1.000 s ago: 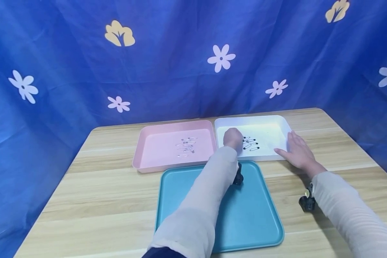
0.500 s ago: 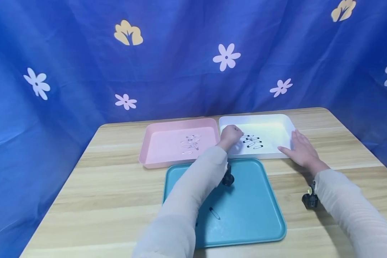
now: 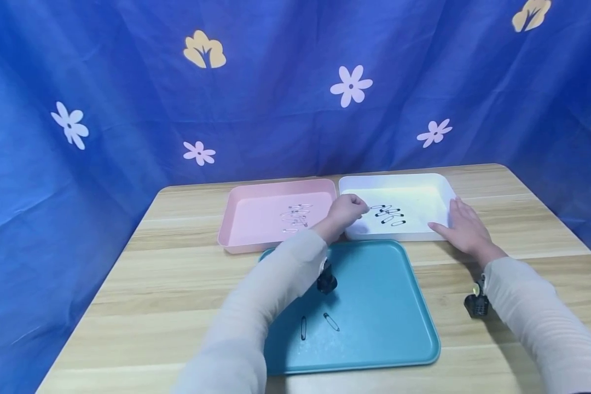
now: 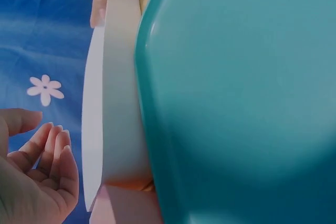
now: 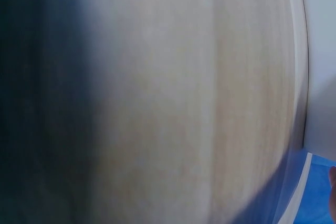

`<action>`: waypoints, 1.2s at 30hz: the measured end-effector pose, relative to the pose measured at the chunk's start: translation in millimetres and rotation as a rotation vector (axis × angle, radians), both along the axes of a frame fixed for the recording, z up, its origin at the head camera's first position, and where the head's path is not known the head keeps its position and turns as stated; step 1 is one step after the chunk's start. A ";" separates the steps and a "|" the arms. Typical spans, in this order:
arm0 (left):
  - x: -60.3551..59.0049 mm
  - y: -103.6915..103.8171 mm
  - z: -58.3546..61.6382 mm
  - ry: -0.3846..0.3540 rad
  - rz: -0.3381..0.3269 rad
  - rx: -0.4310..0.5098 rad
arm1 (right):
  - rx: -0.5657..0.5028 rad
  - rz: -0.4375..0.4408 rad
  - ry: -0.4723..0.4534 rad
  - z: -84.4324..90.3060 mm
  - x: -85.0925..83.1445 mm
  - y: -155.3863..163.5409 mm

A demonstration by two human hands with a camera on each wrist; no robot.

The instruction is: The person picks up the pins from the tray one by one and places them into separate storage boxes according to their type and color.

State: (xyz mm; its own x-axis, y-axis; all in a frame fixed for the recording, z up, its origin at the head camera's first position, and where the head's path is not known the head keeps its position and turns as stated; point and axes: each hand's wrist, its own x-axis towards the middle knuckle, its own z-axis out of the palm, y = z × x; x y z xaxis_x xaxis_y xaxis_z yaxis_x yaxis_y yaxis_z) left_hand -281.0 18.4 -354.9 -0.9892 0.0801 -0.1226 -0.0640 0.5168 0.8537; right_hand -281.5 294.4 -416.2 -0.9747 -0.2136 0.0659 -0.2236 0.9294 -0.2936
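Observation:
My left hand (image 3: 347, 209) hovers over the near left corner of the white tray (image 3: 391, 237). In the left wrist view this hand (image 4: 42, 182) has its fingers loosely bent, the thumb apart from them and nothing between. Several black safety pins (image 3: 386, 215) lie in the white tray, just right of the left fingertips. My right hand (image 3: 465, 227) rests at the tray's right side, thumb over the front rim. On the teal tray (image 3: 374, 306) lie two dark safety pins: one upright in view (image 3: 303, 328), the other slanted (image 3: 331, 322).
A pink tray (image 3: 241, 219) stands left of the white one and holds several silver safety pins (image 3: 296, 214). The teal tray sits in front of both, on a wooden table (image 3: 167, 295). Behind hangs a blue flowered curtain (image 3: 276, 98).
My left hand has drawn back leftward from the pins in the white tray, its fingers loosening. Two safety pins on the teal tray have come out from behind the left arm. The right hand stays put.

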 end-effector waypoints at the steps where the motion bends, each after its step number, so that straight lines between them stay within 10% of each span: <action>1: 2.3 -1.5 0.8 -0.003 -0.006 0.011 | -0.001 0.000 0.000 0.0 0.0 0.1; 23: 51.7 -52.1 0.1 -0.007 -0.264 -0.004 | -0.009 0.008 -0.001 0.4 -0.5 1.3; 36: 79.4 -98.4 -10.9 -0.132 -0.408 0.083 | -0.003 0.005 0.007 0.2 0.1 0.7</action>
State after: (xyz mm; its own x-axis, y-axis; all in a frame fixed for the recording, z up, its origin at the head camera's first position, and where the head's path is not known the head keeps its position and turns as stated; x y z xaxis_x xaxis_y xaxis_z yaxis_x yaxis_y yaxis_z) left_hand -201.6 -79.9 -365.7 -0.8505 0.4764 -0.2228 0.0198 0.4523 0.8917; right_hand -281.4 295.2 -416.0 -0.9730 -0.2187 0.0733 -0.2307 0.9274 -0.2945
